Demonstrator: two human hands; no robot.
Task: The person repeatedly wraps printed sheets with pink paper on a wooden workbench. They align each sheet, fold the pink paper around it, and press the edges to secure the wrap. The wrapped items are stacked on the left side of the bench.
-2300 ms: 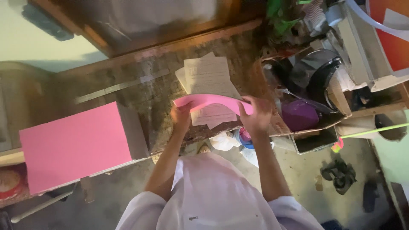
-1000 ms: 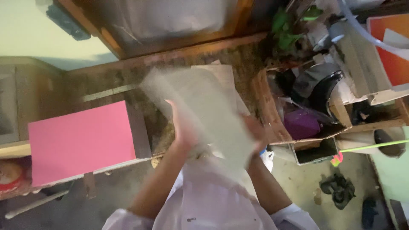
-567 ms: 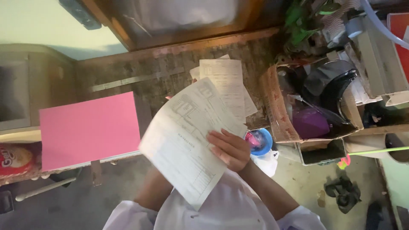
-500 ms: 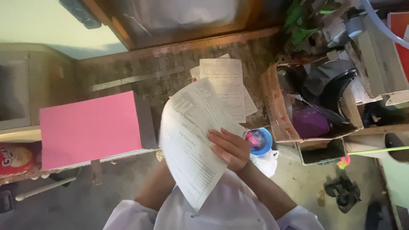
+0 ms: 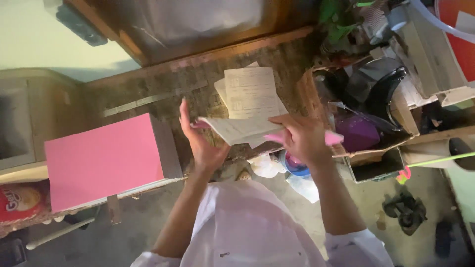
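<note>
Dim indoor light, soft motion blur

Pale pink short-sleeved shirt, bare forearms, bare hands (image 5: 302, 141)

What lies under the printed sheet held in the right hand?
Under the sheet the right hand also grips pink paper, mostly covered. Below lies a paper stack on the counter.

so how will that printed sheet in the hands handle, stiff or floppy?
Probably floppy: the printed sheet looks thin and is seen nearly edge-on, gripped by the right hand with a pink sheet. Likely very light, since that one-sided grip carries it while the open left hand sits at its other end. It may slide easily over the paper stack.
</note>
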